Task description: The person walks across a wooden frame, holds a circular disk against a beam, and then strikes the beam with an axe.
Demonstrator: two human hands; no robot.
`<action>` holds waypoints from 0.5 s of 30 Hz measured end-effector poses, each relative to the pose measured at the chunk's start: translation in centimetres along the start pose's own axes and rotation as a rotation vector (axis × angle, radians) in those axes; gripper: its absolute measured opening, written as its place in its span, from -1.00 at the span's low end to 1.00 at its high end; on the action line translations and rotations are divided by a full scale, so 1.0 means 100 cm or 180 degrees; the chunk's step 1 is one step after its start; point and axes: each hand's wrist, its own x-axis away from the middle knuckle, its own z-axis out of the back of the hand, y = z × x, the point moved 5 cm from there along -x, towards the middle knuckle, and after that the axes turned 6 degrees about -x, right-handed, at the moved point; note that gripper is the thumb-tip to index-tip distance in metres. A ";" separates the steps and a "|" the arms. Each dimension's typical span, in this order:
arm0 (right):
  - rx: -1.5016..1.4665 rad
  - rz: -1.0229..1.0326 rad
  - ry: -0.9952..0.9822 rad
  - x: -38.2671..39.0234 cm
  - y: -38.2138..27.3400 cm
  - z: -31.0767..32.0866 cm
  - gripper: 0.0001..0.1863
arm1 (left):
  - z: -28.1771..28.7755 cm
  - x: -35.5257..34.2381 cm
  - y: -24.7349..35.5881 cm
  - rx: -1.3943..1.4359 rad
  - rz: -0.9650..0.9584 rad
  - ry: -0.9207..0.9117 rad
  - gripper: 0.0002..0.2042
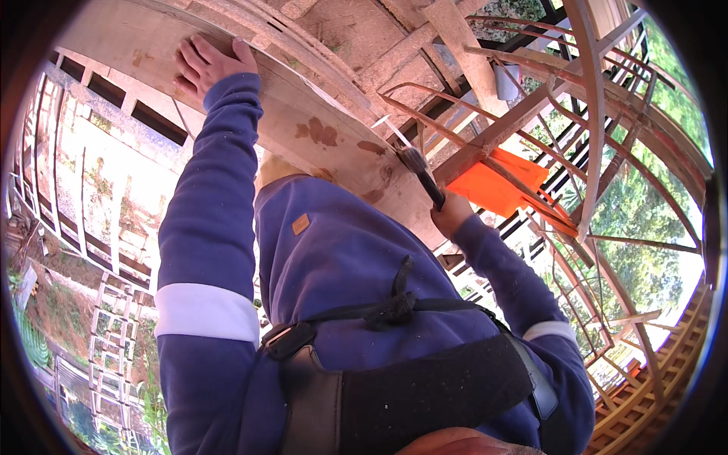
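My left hand (203,67) lies flat on a wide wooden plank (277,106), fingers spread, near its far left part. The plank runs slantwise from the upper left down to the right in front of my body and has brown stains in its middle. My right hand (453,212) is closed round the black grip of a hammer (419,173), at the plank's right end. Its pale shaft points up and to the left, with a small head at the tip over the plank's far edge. Glare blurs that head, and I cannot tell whether it touches the wood.
Orange cloth (500,183) hangs over the timbers just right of my right hand. Curved wooden ribs (591,114) and crossing beams rise on the right. A grey-white container (507,82) sits among them. Dusty boards (341,34) lie beyond the plank. Slatted framing (114,303) shows lower left.
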 end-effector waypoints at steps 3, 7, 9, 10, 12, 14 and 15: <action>-0.0245 0.0793 0.0372 -0.003 -0.006 0.013 -0.75 | 0.003 -0.001 -0.002 -0.0036 0.0124 0.0104 -0.23; -0.1853 0.1754 0.0955 0.060 -0.050 0.083 -0.92 | 0.002 0.000 -0.001 0.0069 0.0007 -0.0012 -0.22; -0.2643 0.2778 0.1642 0.089 -0.070 0.105 -0.94 | 0.001 0.000 -0.002 0.0071 0.0060 -0.0016 -0.22; -0.3227 0.3037 0.2001 0.094 -0.067 0.107 -0.92 | 0.001 -0.001 -0.002 0.0095 0.0019 0.0028 -0.22; -0.3289 0.3731 0.1953 0.083 -0.065 0.080 -0.87 | 0.000 0.000 -0.002 0.0093 0.0043 0.0005 -0.22; -0.1330 0.1717 0.1273 0.036 -0.027 0.031 -0.85 | -0.002 0.002 -0.003 0.0121 0.0054 -0.0040 -0.22; 0.0094 0.0481 0.0260 0.000 0.003 -0.001 -0.76 | 0.001 0.002 -0.002 0.0143 -0.0021 0.0163 -0.21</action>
